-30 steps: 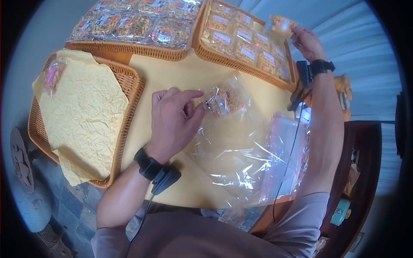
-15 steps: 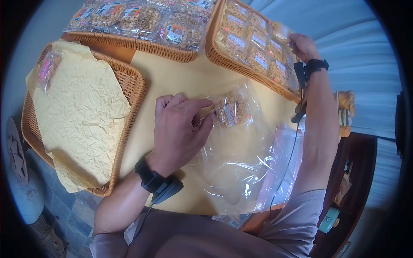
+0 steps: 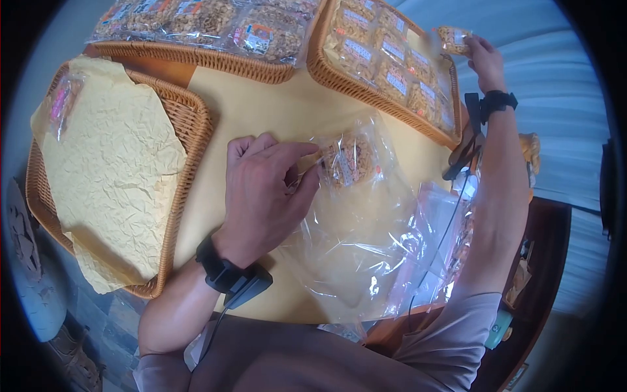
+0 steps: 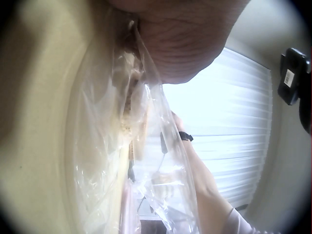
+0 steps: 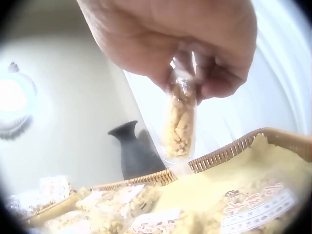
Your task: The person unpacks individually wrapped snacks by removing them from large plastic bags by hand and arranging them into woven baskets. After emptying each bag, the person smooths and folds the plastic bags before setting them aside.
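Observation:
My left hand (image 3: 268, 186) pinches the edge of a large clear plastic bag (image 3: 353, 248) between thumb and forefinger. Inside the bag's far end lies a wrapped nut snack (image 3: 351, 160). With its arm stretched out, my right hand (image 3: 486, 62) grips another packet of the snack (image 3: 452, 40) by one edge, near the far right corner of a wicker basket (image 3: 385, 98). In the right wrist view that snack packet (image 5: 180, 122) hangs edge-on from the fingertips, above the basket's paper lining. The left wrist view shows the clear bag (image 4: 156, 122) below the palm.
The right basket holds several more packets. Another wicker basket (image 3: 261, 72) full of packets stands at the back. To the left, a paper-lined basket (image 3: 186, 176) has one pink-labelled packet (image 3: 65, 104). Flat plastic bags (image 3: 428, 242) lie at the table's right. A dark vase (image 5: 136, 151) stands beyond.
The right hand dipped toward the basket's far corner with the packet and now holds it up just beyond the rim. The left hand keeps its pinch on the bag; the head view has shifted slightly.

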Demonstrator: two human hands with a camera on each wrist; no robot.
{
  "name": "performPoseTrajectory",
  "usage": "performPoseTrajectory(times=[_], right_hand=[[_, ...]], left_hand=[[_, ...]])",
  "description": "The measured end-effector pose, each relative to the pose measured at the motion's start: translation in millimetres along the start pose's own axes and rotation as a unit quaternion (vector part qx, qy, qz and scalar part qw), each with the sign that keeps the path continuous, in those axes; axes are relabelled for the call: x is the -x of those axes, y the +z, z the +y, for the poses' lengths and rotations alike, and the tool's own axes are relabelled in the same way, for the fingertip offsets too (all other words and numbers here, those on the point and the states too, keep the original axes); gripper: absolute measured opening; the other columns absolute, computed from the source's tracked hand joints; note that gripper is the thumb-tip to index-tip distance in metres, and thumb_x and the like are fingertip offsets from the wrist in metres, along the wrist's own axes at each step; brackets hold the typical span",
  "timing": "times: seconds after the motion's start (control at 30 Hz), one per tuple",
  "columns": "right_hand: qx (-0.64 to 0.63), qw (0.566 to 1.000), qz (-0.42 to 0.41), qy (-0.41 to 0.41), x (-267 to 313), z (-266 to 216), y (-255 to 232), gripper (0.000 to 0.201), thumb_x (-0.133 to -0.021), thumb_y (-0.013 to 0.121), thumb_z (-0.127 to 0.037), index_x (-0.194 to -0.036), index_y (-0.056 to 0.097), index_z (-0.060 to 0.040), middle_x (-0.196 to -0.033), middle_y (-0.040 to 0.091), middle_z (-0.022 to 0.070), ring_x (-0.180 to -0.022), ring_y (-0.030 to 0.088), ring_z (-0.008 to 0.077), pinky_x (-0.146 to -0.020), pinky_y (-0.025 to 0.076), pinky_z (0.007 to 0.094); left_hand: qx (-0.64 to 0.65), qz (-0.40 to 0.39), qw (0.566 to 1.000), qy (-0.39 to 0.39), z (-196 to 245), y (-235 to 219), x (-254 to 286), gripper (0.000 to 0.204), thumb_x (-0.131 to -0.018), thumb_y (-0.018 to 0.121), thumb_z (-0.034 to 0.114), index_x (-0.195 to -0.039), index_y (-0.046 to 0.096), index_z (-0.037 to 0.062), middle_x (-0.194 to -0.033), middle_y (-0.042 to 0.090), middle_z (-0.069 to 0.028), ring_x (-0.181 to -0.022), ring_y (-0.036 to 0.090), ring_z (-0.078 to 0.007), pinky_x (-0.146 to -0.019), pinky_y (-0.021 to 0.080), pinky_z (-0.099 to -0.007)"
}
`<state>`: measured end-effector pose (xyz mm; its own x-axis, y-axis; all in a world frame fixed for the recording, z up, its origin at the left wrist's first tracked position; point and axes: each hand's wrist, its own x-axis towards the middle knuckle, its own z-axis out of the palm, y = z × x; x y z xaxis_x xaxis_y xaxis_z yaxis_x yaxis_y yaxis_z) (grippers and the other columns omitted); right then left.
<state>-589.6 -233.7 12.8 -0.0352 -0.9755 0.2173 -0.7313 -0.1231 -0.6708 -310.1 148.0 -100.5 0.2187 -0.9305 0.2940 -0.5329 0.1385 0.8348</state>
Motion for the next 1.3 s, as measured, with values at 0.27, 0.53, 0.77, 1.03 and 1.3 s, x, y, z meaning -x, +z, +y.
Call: performPoseTrajectory(times=[0.27, 0.53, 0.77, 1.03, 1.3], right_hand=[[0.045, 0.996, -0.040, -0.067, -1, -3, 53, 0.050, -0.086, 0.078, -0.027, -0.125, 0.070, 0.0032, -0.093, 0.075, 0.0100, -0.069, 0.067, 0.0160, -0.066, 0.054, 0.0317], [0.113, 0.990, -0.004, -0.082, -17, -3, 39, 0.044, -0.085, 0.073, -0.032, -0.112, 0.076, 0.0018, -0.095, 0.077, 0.0141, -0.083, 0.073, 0.0241, -0.078, 0.056, 0.0357], [0.223, 0.963, -0.003, -0.148, 8, -18, 50, 0.044, -0.083, 0.070, -0.036, -0.105, 0.077, 0.0011, -0.092, 0.077, 0.0174, -0.087, 0.073, 0.0301, -0.082, 0.055, 0.0394], [0.011, 0.999, -0.048, 0.001, -15, 22, 69, 0.038, -0.084, 0.074, -0.034, -0.099, 0.077, 0.0005, -0.083, 0.073, 0.0123, -0.072, 0.070, 0.0185, -0.076, 0.057, 0.0341], [0.350, 0.933, -0.024, -0.081, 19, 16, 65, 0.038, -0.091, 0.068, -0.039, -0.101, 0.078, -0.0031, -0.102, 0.076, 0.0200, -0.100, 0.071, 0.0416, -0.091, 0.055, 0.0452]], left_hand=[[-0.003, -0.003, 1.000, -0.005, 0, 0, 1, 0.025, -0.082, 0.078, 0.009, -0.106, 0.075, 0.0109, -0.071, 0.053, 0.0024, -0.069, 0.049, -0.0152, -0.083, 0.036, -0.0337], [0.005, -0.002, 1.000, -0.004, 0, 0, 0, 0.023, -0.082, 0.078, 0.008, -0.105, 0.075, 0.0105, -0.072, 0.054, 0.0009, -0.070, 0.050, -0.0166, -0.083, 0.036, -0.0340], [0.006, 0.002, 1.000, -0.001, 1, 0, 0, 0.024, -0.081, 0.078, 0.008, -0.105, 0.075, 0.0101, -0.073, 0.056, 0.0001, -0.070, 0.051, -0.0172, -0.083, 0.036, -0.0345], [0.013, 0.006, 1.000, 0.006, -1, 1, 0, 0.025, -0.081, 0.078, 0.008, -0.106, 0.076, 0.0102, -0.074, 0.057, -0.0005, -0.071, 0.052, -0.0176, -0.083, 0.036, -0.0343], [0.004, 0.002, 1.000, 0.001, 1, 0, 0, 0.025, -0.081, 0.078, 0.008, -0.106, 0.076, 0.0104, -0.073, 0.055, -0.0005, -0.070, 0.051, -0.0175, -0.083, 0.036, -0.0342]])
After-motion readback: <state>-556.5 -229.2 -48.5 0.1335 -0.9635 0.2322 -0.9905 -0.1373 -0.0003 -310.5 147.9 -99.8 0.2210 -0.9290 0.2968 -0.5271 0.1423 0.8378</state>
